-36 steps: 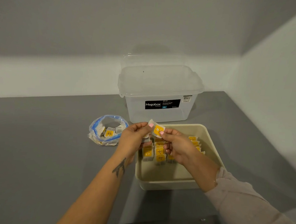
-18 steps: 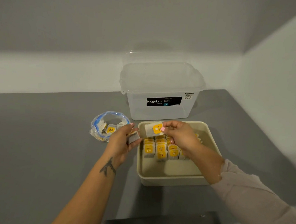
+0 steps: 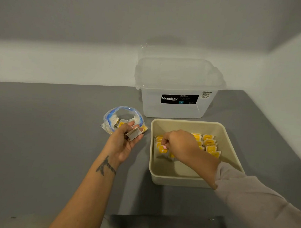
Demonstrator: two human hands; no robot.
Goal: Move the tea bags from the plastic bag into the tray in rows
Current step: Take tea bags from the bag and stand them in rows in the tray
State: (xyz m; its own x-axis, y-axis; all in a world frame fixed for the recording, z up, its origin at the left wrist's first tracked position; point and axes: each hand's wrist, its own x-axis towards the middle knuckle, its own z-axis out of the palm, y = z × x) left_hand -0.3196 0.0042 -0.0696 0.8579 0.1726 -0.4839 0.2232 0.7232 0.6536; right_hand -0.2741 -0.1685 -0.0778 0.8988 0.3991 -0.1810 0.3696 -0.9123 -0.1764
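A beige tray (image 3: pixel 232 147) sits on the grey table and holds several rows of tea bags (image 3: pixel 209 145) with yellow tags. My right hand (image 3: pixel 179 145) is down inside the tray, fingers pinched on a tea bag (image 3: pixel 162 149) at the front of the left row. My left hand (image 3: pixel 125 140) hovers palm up just left of the tray, holding a small bundle of white tea bags (image 3: pixel 134 133). Behind that hand lies the clear plastic bag (image 3: pixel 114 115) with a blue zip rim, open, with several tea bags inside.
A translucent lidded storage box (image 3: pixel 177 87) labelled Megabox stands right behind the tray. White walls close the table at the back and right. A dark object (image 3: pixel 165 225) lies at the table's near edge.
My right hand carried its tea bag down from above the tray's back into the front of the left row. My left hand stayed beside the plastic bag with its bundle.
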